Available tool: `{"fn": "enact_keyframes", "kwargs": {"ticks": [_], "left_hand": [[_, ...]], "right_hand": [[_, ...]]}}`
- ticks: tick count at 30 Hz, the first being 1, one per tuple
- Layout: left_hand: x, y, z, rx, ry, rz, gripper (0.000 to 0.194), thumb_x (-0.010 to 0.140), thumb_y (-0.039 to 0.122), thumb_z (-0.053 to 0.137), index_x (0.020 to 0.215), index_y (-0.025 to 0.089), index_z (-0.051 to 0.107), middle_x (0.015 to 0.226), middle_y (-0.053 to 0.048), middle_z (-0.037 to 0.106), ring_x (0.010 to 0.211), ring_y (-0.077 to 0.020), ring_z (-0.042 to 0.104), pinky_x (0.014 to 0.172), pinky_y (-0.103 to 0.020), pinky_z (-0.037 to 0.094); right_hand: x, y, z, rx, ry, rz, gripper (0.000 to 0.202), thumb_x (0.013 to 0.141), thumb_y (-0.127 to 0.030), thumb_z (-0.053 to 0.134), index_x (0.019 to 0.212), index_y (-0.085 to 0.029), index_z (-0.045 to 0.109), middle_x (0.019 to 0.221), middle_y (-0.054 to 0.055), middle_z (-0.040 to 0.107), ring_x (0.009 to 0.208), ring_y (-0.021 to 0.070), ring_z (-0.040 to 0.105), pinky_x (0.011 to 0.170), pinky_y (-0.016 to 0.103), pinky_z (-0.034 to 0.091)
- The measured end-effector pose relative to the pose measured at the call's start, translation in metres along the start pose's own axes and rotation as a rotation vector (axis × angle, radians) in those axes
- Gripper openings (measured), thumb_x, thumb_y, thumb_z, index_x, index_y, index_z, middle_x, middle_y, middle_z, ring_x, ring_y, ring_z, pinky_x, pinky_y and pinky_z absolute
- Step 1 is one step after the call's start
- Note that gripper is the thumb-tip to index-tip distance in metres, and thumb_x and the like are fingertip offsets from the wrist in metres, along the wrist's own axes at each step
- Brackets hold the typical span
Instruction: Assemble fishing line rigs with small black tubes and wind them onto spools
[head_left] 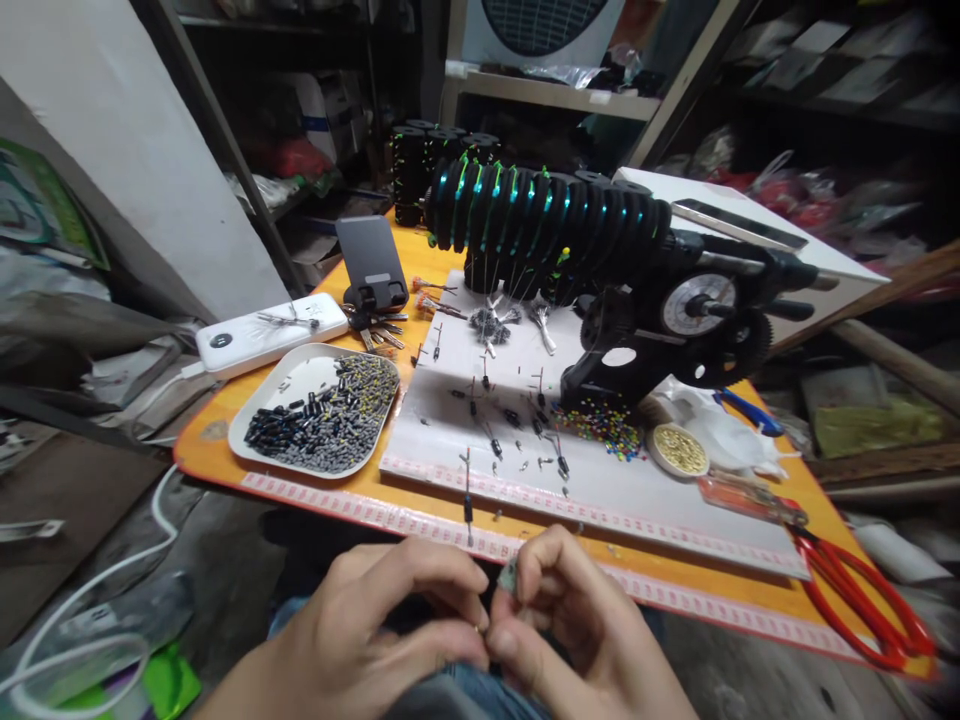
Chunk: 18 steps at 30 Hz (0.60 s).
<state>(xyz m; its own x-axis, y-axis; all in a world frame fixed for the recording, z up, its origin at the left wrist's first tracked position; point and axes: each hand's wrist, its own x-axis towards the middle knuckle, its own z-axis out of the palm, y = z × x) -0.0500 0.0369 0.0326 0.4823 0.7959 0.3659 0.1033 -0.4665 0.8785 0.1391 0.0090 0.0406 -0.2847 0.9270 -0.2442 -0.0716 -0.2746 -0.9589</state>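
Observation:
My left hand (405,610) and my right hand (562,620) meet low in the view, in front of the table's near edge. The fingers of both are pinched together; a tiny gold-coloured bit shows at the left fingertips. What else they grip is too small to name. A small greyish-green piece (508,575) shows at my right index finger. Beyond them, a white board (435,430) carries several small black parts with thin wires, one of them (469,508) near its front edge. Colourful beads (607,430) lie beside a black machine (615,370).
A white tray (238,440) of small grey and black parts stands at the left, near a white power bank (270,335) and a phone stand (373,260). Right are a dish (679,450) of gold pieces, red-handled scissors (862,600) and a screwdriver (750,497).

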Motion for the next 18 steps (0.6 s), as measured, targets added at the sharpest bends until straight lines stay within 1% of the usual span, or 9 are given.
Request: {"fn": "enact_keyframes", "kwargs": {"ticks": [3, 6, 8, 9, 11, 13, 15, 16, 18], "left_hand": [[0.009, 0.003, -0.013, 0.091, -0.241, 0.137, 0.033, 0.086, 0.003, 0.06, 0.113, 0.022, 0.054, 0.085, -0.001, 0.072, 0.073, -0.0127, 0.068, 0.07, -0.019, 0.053], [0.021, 0.005, -0.022, 0.229, -0.474, 0.211, 0.041, 0.084, -0.002, 0.049, 0.117, 0.022, 0.053, 0.083, -0.003, 0.069, 0.071, -0.0155, 0.064, 0.066, -0.023, 0.049], [0.028, 0.004, -0.024, 0.28, -0.578, 0.242, 0.044, 0.079, -0.003, 0.045, 0.115, 0.021, 0.055, 0.082, -0.004, 0.067, 0.072, -0.0187, 0.062, 0.064, -0.027, 0.047], [0.031, 0.004, -0.023, 0.272, -0.596, 0.251, 0.046, 0.076, -0.003, 0.043, 0.114, 0.02, 0.054, 0.082, -0.005, 0.067, 0.073, -0.0198, 0.062, 0.065, -0.028, 0.047], [0.033, 0.001, -0.021, 0.178, -0.539, 0.242, 0.049, 0.076, -0.005, 0.042, 0.116, 0.021, 0.052, 0.087, -0.006, 0.069, 0.077, -0.0198, 0.064, 0.068, -0.028, 0.049], [0.03, -0.004, -0.017, 0.059, -0.392, 0.206, 0.05, 0.079, -0.008, 0.042, 0.117, 0.024, 0.049, 0.09, -0.005, 0.07, 0.078, -0.0171, 0.066, 0.07, -0.025, 0.051], [0.021, -0.012, -0.01, -0.006, -0.205, 0.159, 0.049, 0.082, -0.009, 0.046, 0.116, 0.027, 0.049, 0.091, -0.003, 0.07, 0.08, -0.0154, 0.067, 0.071, -0.024, 0.052], [0.016, -0.016, -0.007, -0.014, -0.114, 0.14, 0.048, 0.083, -0.007, 0.049, 0.115, 0.028, 0.05, 0.091, -0.003, 0.069, 0.081, -0.0159, 0.067, 0.072, -0.026, 0.053], [0.006, -0.025, 0.0, -0.073, 0.021, 0.114, 0.048, 0.084, -0.006, 0.053, 0.116, 0.03, 0.048, 0.09, -0.003, 0.066, 0.083, -0.0166, 0.065, 0.073, -0.029, 0.054]], "right_hand": [[0.005, -0.004, -0.003, -0.047, -0.046, -0.01, 0.032, 0.089, -0.046, 0.062, 0.082, -0.021, 0.043, 0.074, -0.003, 0.053, 0.064, 0.0091, 0.05, 0.058, 0.022, 0.041], [0.011, -0.008, -0.006, -0.119, -0.105, -0.028, 0.029, 0.091, -0.043, 0.06, 0.081, -0.021, 0.044, 0.073, -0.003, 0.049, 0.062, 0.0088, 0.048, 0.056, 0.021, 0.04], [0.014, -0.009, -0.008, -0.134, -0.1, -0.025, 0.027, 0.089, -0.041, 0.062, 0.082, -0.021, 0.045, 0.073, -0.004, 0.048, 0.061, 0.0085, 0.046, 0.056, 0.02, 0.04], [0.015, -0.01, -0.008, -0.12, -0.084, -0.02, 0.026, 0.089, -0.04, 0.063, 0.083, -0.021, 0.047, 0.074, -0.004, 0.049, 0.061, 0.0083, 0.046, 0.056, 0.02, 0.041], [0.015, -0.009, -0.008, -0.069, -0.043, -0.023, 0.023, 0.09, -0.04, 0.062, 0.087, -0.021, 0.049, 0.076, -0.003, 0.052, 0.061, 0.0083, 0.05, 0.056, 0.02, 0.043], [0.013, -0.007, -0.005, -0.101, 0.019, -0.104, 0.018, 0.094, -0.038, 0.055, 0.091, -0.02, 0.053, 0.08, 0.0, 0.057, 0.065, 0.0101, 0.057, 0.059, 0.021, 0.048], [0.009, -0.002, -0.001, -0.254, 0.14, -0.258, 0.01, 0.096, -0.03, 0.051, 0.095, -0.021, 0.056, 0.085, 0.002, 0.062, 0.072, 0.0124, 0.063, 0.067, 0.023, 0.052], [0.007, 0.002, 0.001, -0.358, 0.218, -0.344, 0.007, 0.095, -0.024, 0.052, 0.098, -0.023, 0.057, 0.088, 0.002, 0.064, 0.075, 0.013, 0.064, 0.071, 0.024, 0.052], [0.004, 0.009, 0.006, -0.548, 0.36, -0.49, 0.015, 0.09, -0.015, 0.056, 0.101, -0.025, 0.057, 0.089, 0.002, 0.066, 0.074, 0.0131, 0.065, 0.072, 0.024, 0.053]]}}
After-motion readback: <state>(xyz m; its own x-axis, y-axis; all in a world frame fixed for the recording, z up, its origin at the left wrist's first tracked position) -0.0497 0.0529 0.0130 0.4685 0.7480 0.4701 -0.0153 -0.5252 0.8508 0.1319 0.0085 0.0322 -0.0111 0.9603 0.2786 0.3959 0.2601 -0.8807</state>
